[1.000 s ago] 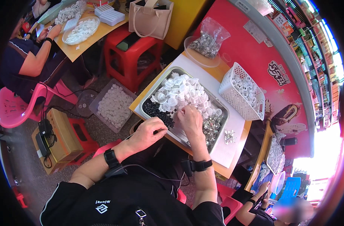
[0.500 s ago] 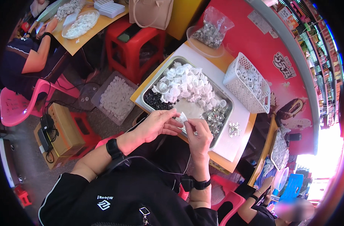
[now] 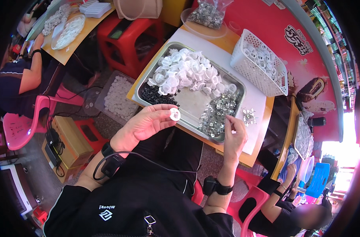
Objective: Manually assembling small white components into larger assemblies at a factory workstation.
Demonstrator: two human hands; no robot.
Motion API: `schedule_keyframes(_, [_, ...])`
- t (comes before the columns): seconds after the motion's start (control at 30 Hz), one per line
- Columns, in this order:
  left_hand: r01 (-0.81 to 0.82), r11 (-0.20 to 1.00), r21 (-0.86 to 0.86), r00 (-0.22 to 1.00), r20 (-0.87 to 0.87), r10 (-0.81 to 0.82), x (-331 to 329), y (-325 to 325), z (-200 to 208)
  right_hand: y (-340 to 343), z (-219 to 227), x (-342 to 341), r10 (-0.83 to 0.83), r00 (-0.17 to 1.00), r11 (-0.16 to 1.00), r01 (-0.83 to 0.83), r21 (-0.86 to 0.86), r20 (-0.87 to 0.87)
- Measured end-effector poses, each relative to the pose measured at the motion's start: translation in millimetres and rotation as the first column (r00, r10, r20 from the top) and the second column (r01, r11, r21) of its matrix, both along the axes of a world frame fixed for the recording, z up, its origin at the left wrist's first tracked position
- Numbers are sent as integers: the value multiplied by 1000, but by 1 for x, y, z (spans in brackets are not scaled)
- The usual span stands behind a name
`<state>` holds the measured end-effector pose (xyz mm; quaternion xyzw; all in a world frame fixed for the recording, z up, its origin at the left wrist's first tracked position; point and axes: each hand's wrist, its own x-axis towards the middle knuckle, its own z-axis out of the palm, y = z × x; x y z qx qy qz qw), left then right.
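Observation:
In front of me a metal tray [image 3: 189, 104] holds a heap of white translucent plastic caps [image 3: 189, 71], small black parts [image 3: 158, 95] at its left and small shiny metal pieces [image 3: 217, 114] at its right. My left hand [image 3: 146, 122], just off the tray's near edge, pinches one round white plastic cap [image 3: 174, 114] between thumb and fingertips. Over the tray's right edge, beside the metal pieces, is my right hand [image 3: 236, 136]. Its thumb and fingers are drawn together; whatever lies between them is too small to make out.
Right of the tray lie loose metal pieces [image 3: 249, 116] and a white perforated basket [image 3: 259, 65] of rings. A bag of metal parts [image 3: 207, 14] stands behind. A red stool [image 3: 124, 43] and a bin of white parts [image 3: 118, 94] are left. Other people sit at both sides.
My hands were together over the tray's near edge; now they are apart. The right hand has moved right to the metal pieces, and the left, slightly left, holds the cap.

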<state>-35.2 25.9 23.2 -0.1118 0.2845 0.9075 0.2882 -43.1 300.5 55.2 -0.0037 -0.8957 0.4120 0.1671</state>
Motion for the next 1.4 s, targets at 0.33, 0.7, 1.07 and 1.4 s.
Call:
schedule_keyframes(0.33, [-51,999,15,997,-56,52,8,-2,-2,-22,-23,-35,245,969,879,-237,413,36])
schedule_keyframes(0.7, [-22,999,36,1000,-20,23,9,-7,2,-26,-12,-32,170,960,984,-179,23,223])
schedule_keyframes(1.07, [-11,1000,8,1000,-27,11,3,9,8,-17,-22,-18,458,836,311,168,-936,302])
schedule_keyframes(1.4, [-21,1000,-8,1000,-18,21,5,12,11,-25,-27,-18,529,825,153,139,-978,200])
